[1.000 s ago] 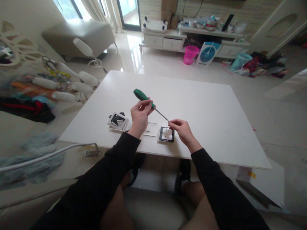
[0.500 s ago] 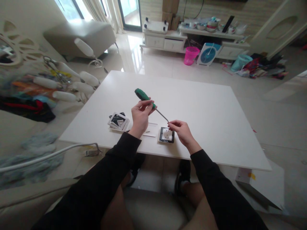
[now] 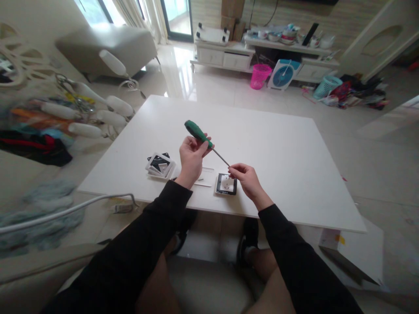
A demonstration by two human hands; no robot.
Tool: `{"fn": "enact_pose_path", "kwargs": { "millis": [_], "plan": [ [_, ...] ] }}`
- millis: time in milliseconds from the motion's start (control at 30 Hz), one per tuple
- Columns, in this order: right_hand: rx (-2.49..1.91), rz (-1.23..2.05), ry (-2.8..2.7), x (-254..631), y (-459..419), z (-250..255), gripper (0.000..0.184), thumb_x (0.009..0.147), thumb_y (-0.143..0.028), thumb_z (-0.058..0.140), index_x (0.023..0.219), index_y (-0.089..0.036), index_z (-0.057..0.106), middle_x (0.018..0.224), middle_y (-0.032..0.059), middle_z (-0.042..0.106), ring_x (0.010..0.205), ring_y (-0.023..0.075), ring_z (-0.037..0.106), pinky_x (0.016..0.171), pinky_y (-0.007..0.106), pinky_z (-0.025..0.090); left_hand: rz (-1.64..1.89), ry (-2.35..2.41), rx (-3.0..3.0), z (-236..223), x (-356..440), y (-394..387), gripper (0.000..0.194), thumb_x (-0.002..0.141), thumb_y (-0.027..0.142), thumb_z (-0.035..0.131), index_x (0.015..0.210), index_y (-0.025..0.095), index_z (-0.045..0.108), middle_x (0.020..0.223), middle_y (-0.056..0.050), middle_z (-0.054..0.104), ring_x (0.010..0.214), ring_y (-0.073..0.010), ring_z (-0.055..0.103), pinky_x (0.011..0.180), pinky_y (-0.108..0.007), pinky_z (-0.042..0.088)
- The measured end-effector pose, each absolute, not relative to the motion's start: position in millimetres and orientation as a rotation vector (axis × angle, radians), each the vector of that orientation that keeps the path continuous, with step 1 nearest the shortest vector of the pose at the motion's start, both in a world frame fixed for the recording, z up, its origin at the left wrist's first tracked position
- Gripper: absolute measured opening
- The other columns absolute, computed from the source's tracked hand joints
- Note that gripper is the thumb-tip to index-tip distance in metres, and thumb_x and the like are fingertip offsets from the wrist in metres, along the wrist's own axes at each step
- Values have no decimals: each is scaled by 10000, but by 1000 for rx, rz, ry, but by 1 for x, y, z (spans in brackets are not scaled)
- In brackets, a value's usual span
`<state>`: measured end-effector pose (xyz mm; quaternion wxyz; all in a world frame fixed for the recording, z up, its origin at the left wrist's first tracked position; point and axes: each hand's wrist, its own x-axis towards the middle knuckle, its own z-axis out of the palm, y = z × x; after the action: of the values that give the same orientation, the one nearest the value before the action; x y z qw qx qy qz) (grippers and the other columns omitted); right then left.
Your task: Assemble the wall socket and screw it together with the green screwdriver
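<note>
Still held, green screwdriver (image 3: 195, 130), left hand (image 3: 191, 159) (aslant)

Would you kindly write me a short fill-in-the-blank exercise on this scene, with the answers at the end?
1. The screwdriver in the left hand has a handle coloured ____.
2. The right hand has its fingers at the ____ of the screwdriver, the end farthest from the handle.
3. The table under the socket is coloured ____.
4. The basket just left of the fan is coloured ____.
Missing words: green; tip; white; pink.
</note>
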<state>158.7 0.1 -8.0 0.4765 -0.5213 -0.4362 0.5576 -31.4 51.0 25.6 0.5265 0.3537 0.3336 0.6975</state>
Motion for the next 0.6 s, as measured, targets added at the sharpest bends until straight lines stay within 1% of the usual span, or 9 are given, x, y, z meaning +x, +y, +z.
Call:
{"fn": "enact_pose_path", "kwargs": {
  "millis": [100, 200, 333, 500, 600],
  "plan": [
    [-1264, 1374, -1064, 158, 0, -7, 318, 656, -443, 900, 772, -188, 751, 685, 11, 700, 647, 154, 620, 688, 319, 485, 1662, 787, 847, 26, -30, 50, 517, 744, 237, 889, 898, 239, 396, 1155, -43, 764, 1078, -205, 751, 941, -435, 637],
    [-1260, 1382, -1058, 158, 0, -6, 316, 654, -437, 897, 768, -184, 746, 683, 9, 697, 644, 153, 623, 681, 315, 485, 1664, 778, 852, 27, -28, 49, 538, 749, 227, 882, 987, 265, 401, 1161, -32, 762, 1069, -196, 754, 945, -429, 631],
    [-1255, 1387, -1053, 158, 0, -7, 327, 637, -427, 904, 781, -180, 745, 686, 8, 701, 644, 153, 628, 684, 318, 496, 1650, 782, 872, 28, -28, 48, 561, 755, 232, 874, 1071, 285, 413, 1205, -41, 751, 1092, -207, 749, 967, -444, 620],
    [-1265, 1410, -1059, 159, 0, -8, 345, 627, -413, 913, 816, -181, 742, 701, 5, 705, 656, 158, 644, 703, 325, 513, 1624, 786, 901, 29, -28, 47, 568, 756, 238, 870, 1097, 294, 420, 1212, -40, 750, 1123, -222, 742, 976, -445, 615],
    [-1260, 1444, -1051, 157, -1, -6, 363, 622, -410, 913, 839, -184, 730, 758, 10, 716, 684, 165, 667, 726, 334, 529, 1626, 780, 917, 29, -27, 47, 560, 760, 237, 865, 1098, 296, 423, 1212, -42, 753, 1148, -232, 736, 982, -450, 611]
  ]
}}
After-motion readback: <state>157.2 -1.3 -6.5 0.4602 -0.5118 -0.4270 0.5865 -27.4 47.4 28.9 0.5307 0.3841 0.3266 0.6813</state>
